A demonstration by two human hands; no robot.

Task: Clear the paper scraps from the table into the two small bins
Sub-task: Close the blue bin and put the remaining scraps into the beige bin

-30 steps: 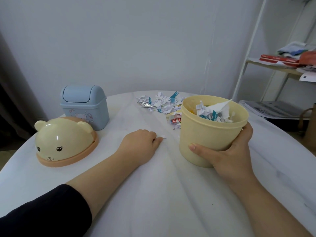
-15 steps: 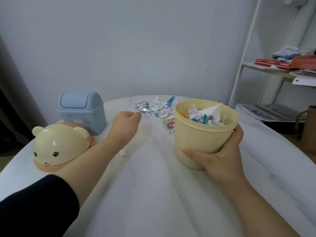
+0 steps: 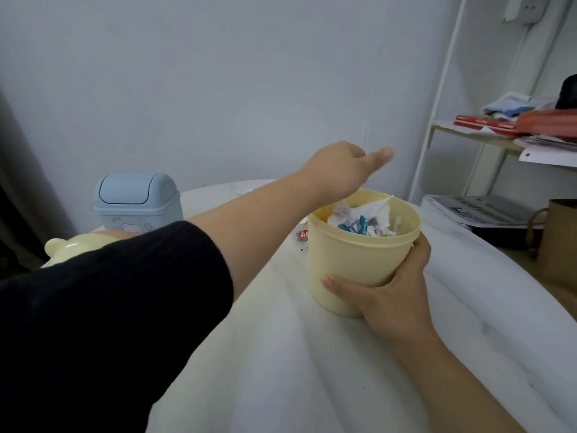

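A plain pale wall (image 3: 218, 73) stood behind the round white desk (image 3: 312, 370), in soft, even light. A dark curtain (image 3: 15, 198) hung at the left. At the right, a white metal rack (image 3: 438, 98) carried red books (image 3: 480, 121) and folded cloth (image 3: 509, 104); a brown paper bag (image 3: 562, 245) stood lower down.

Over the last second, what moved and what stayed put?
The left hand rose from the table and swung forward-right; it now hangs above the yellow bin's rim. Whether it carries a scrap cannot be seen. The right hand kept its grip on the yellow bin; the blue swing-lid bin and bear-shaped lid stayed put.
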